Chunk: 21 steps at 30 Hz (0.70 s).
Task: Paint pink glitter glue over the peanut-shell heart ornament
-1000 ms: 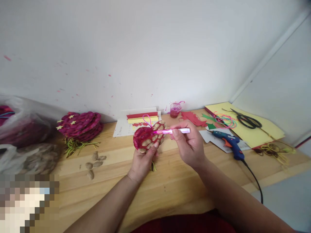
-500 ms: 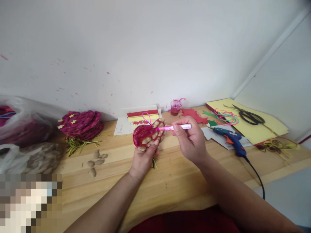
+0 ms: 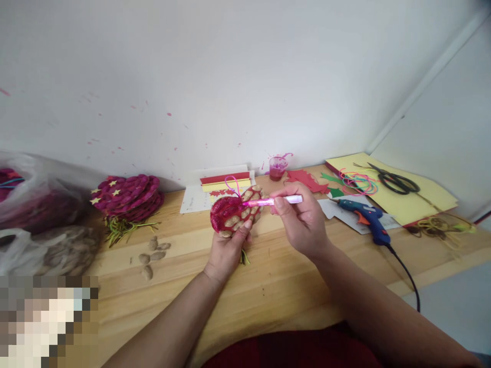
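My left hand [image 3: 230, 245] grips a round peanut ornament [image 3: 233, 222] from below, thumb over its front edge. Dark pink paint covers the ornament's left part, while peanuts on the right show bare tan shells. A pink cord loop [image 3: 232, 180] rises from its top, and green-yellow strands hang beneath. In a pinch, my right hand [image 3: 301, 220] holds a white paintbrush [image 3: 286, 200] stained pink. Its tip touches the ornament near the upper middle, at the border of painted and bare shells.
Left: painted ornaments [image 3: 128, 197] with yellow stars, loose peanuts [image 3: 153, 253] and plastic bags [image 3: 46, 250]. Behind: a cup of pink paint [image 3: 277, 169] and red paper scraps [image 3: 307, 181]. Right: a blue glue gun [image 3: 360, 214] with its cord, and black scissors [image 3: 399, 183] on yellow paper [image 3: 433, 197].
The brush tip has shifted slightly left on the ornament. Both hands stay in nearly the same place, with their holds unchanged.
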Motion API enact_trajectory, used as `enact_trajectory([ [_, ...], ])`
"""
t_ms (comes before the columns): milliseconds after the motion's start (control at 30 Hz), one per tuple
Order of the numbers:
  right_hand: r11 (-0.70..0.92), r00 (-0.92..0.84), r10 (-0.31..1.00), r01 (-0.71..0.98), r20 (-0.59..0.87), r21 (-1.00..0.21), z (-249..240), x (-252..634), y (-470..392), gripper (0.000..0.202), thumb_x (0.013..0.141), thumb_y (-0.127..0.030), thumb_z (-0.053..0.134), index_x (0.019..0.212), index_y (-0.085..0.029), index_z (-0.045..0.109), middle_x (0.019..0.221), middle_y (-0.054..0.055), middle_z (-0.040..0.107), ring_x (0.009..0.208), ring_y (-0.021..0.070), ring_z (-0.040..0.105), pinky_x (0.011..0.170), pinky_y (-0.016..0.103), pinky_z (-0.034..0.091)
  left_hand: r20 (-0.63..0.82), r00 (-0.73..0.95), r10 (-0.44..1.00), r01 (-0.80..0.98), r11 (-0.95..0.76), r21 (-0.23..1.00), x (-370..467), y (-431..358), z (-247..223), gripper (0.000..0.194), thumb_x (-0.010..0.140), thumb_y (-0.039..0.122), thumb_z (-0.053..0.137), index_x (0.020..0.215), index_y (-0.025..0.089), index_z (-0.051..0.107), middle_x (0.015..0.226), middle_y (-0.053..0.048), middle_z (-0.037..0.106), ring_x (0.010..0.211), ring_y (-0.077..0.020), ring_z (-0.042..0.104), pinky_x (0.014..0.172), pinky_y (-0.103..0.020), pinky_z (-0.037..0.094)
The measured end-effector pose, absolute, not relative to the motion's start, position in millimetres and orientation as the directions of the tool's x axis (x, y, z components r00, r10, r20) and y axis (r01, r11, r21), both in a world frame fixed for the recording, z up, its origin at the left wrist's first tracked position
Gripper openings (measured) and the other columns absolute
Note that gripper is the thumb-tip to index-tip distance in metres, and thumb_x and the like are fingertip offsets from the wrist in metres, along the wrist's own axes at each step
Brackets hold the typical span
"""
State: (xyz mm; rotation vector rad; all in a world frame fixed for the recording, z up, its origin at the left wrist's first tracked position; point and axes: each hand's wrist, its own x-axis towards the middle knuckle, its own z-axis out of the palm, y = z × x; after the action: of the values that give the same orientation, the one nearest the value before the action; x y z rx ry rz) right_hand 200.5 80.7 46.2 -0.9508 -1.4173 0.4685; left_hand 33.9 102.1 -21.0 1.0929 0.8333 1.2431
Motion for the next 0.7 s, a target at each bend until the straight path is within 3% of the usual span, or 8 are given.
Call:
enact_trajectory([
  [300, 0.537, 0.179, 0.776, 0.317, 0.605, -0.782, 44.4, 202.7, 82.6, 0.012, 0.103, -0.033, 0.061, 0.098, -0.022, 0.062, 0.079, 0.000, 0.065, 0.070, 0.0137, 0.060, 0.065, 0.030, 0.047, 0.075, 0.161, 0.984, -0.328, -0.018, 0.944, 34.1, 99.3, -13.0, 0.030, 0.082, 0.044, 0.086, 0.084, 0.016, 0.076, 0.063, -0.001, 0.063, 0.056, -0.0117, 0.052, 0.050, -0.023, 0.040],
  [567, 0.569, 0.153, 0.757, 0.322, 0.635, -0.757, 43.1, 201.9, 83.2, 0.009, 0.103, -0.031, 0.060, 0.102, -0.022, 0.064, 0.081, 0.000, 0.067, 0.071, 0.0142, 0.062, 0.066, 0.030, 0.049, 0.000, 0.213, 0.977, -0.449, 0.097, 0.888, 34.0, 98.1, -8.8, 0.030, 0.079, 0.043, 0.087, 0.085, 0.018, 0.072, 0.061, 0.000, 0.063, 0.052, -0.0103, 0.051, 0.046, -0.021, 0.034],
  [700, 0.555, 0.137, 0.747, 0.410, 0.651, -0.724, 44.0, 201.6, 81.6, 0.009, 0.102, -0.030, 0.061, 0.098, -0.022, 0.064, 0.080, 0.001, 0.069, 0.069, 0.0147, 0.063, 0.065, 0.031, 0.049, -0.055, 0.220, 0.974, -0.501, 0.161, 0.850, 34.8, 97.7, -2.0, 0.037, 0.074, 0.043, 0.090, 0.089, 0.017, 0.069, 0.077, -0.003, 0.070, 0.051, -0.0080, 0.051, 0.044, -0.020, 0.033],
])
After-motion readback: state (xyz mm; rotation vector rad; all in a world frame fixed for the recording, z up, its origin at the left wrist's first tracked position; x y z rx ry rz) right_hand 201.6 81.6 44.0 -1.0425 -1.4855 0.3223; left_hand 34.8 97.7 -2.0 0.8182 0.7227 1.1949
